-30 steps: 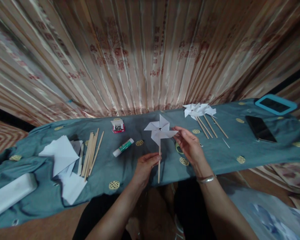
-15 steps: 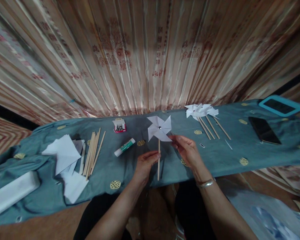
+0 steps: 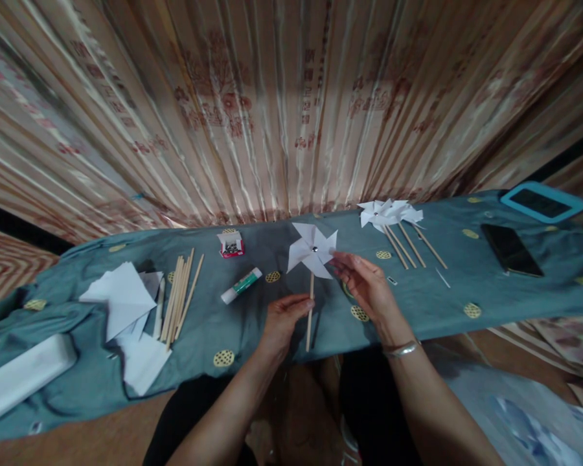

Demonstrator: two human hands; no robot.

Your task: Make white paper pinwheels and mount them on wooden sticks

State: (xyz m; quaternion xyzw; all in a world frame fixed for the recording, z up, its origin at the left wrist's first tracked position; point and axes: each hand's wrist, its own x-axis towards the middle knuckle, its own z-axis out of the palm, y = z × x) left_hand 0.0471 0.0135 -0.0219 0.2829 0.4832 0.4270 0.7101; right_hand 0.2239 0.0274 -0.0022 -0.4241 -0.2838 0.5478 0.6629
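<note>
A white paper pinwheel (image 3: 312, 250) on a thin wooden stick (image 3: 310, 312) stands upright over the blue-green cloth (image 3: 252, 310). My left hand (image 3: 284, 318) is closed round the stick about halfway down. My right hand (image 3: 364, 281) is beside the wheel, its fingertips touching the right-hand blade; the fingers are stretched out and apart.
Finished pinwheels (image 3: 391, 217) lie at the back right, with a dark phone (image 3: 512, 250) and a blue-framed tablet (image 3: 541, 202) further right. A glue stick (image 3: 241, 285), a small red box (image 3: 231, 244), a bundle of wooden sticks (image 3: 179, 296) and white paper sheets (image 3: 121, 301) lie to the left.
The pinwheel's blades have turned between frames. My right hand's fingers have stayed at the right-hand blade, shifting slightly. My left hand keeps its hold on the stick.
</note>
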